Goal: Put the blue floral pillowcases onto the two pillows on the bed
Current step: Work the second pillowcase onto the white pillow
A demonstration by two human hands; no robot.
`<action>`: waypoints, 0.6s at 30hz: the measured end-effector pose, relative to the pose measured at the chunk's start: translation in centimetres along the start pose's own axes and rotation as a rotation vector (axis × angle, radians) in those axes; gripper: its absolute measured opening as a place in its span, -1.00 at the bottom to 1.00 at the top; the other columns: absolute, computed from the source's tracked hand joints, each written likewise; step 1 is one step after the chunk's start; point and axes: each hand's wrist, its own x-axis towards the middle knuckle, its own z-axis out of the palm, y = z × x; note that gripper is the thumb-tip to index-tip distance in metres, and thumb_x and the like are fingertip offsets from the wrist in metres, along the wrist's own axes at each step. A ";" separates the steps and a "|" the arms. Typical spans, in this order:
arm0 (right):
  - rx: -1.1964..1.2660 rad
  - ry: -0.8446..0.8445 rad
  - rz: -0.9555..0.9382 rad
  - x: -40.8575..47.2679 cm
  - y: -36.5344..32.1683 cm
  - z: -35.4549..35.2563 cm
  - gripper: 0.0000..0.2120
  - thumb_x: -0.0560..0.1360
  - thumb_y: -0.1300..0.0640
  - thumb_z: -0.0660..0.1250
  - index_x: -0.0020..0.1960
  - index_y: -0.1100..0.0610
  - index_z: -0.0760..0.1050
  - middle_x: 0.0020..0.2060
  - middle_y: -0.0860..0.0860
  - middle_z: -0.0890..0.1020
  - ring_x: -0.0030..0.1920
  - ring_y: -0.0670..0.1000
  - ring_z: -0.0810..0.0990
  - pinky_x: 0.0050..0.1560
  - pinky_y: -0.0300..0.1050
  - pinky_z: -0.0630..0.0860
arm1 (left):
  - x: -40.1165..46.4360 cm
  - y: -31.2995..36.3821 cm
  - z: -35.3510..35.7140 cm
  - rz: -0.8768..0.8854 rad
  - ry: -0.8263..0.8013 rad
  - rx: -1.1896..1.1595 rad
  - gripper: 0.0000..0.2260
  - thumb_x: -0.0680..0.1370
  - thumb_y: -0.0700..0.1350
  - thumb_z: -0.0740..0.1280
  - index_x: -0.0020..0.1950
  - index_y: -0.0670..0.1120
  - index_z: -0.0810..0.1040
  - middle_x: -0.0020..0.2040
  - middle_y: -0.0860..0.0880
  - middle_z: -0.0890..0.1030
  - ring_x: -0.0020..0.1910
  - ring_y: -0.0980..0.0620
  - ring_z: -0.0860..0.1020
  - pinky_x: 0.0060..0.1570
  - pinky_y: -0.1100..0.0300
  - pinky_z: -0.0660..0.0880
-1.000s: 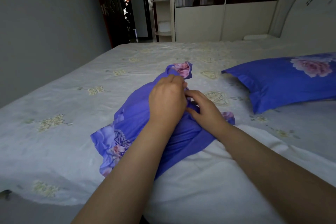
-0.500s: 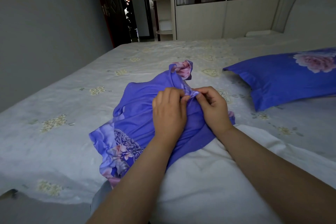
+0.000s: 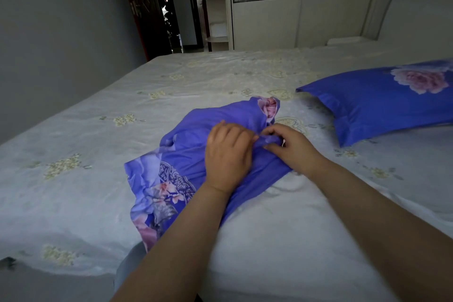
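Pale floral sheeting covers the bed (image 3: 196,76), which fills most of the head view and runs back to a white wardrobe (image 3: 301,19) and a dark open doorway (image 3: 169,7). At the near edge lies a bare white pillow (image 3: 282,240), its lower end cut off by the frame. One end of it is under a crumpled blue pillowcase (image 3: 186,154); how far the pillow reaches inside cannot be told, since folds and both forearms cover the opening. To the right, well apart, a second pillow (image 3: 382,103) already wears its blue floral case, and its far end runs out of the frame. Open sheet lies to the left of the crumpled case and between it and the dressed pillow.

Both hands meet on top of the loose case. The left hand (image 3: 229,154) lies knuckles up on the cloth, its fingertips curled onto a raised fold; the grip itself is hidden beneath the hand. The right hand (image 3: 291,147) pinches the same fold between thumb and fingers, a small ridge of blue cloth showing between the two hands. A corner of the case with pink flowers (image 3: 270,109) stands up just beyond them. A grey wall (image 3: 61,32) borders the bed on the left.
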 end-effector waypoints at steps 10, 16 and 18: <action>-0.073 0.309 -0.400 -2.0 -0.4 1.4 -0.71 0.46 0.35 0.18 0.09 0.28 0.60 0.03 0.08 0.59 0.11 -0.02 0.53 0.21 -0.20 0.41 | -1.6 1.5 0.1 -0.080 -0.071 -0.117 -0.89 0.59 -0.11 0.16 -0.11 -0.08 0.41 -0.25 -0.11 0.49 -0.24 -0.08 0.40 -0.23 0.05 0.35; -0.079 0.013 -0.236 -2.7 -3.8 0.2 -0.89 0.36 0.06 0.30 -0.28 0.07 0.40 -0.34 -0.12 0.42 -0.27 -0.13 0.41 -0.24 -0.21 0.35 | -1.9 -1.0 -0.1 -0.167 -0.035 -0.231 -0.74 0.60 0.08 0.17 0.12 -0.09 0.39 0.09 -0.04 0.39 0.04 -0.04 0.37 0.15 0.23 0.27; -0.185 -0.046 -0.162 -2.3 -4.2 0.3 -0.79 0.36 0.00 0.35 -0.28 0.03 0.33 -0.37 -0.11 0.40 -0.30 -0.09 0.38 -0.27 -0.12 0.33 | -1.9 -1.3 -0.4 -0.132 -0.031 -0.154 -0.67 0.60 0.12 0.15 0.17 -0.11 0.43 0.15 -0.06 0.39 0.10 -0.06 0.38 0.20 0.21 0.27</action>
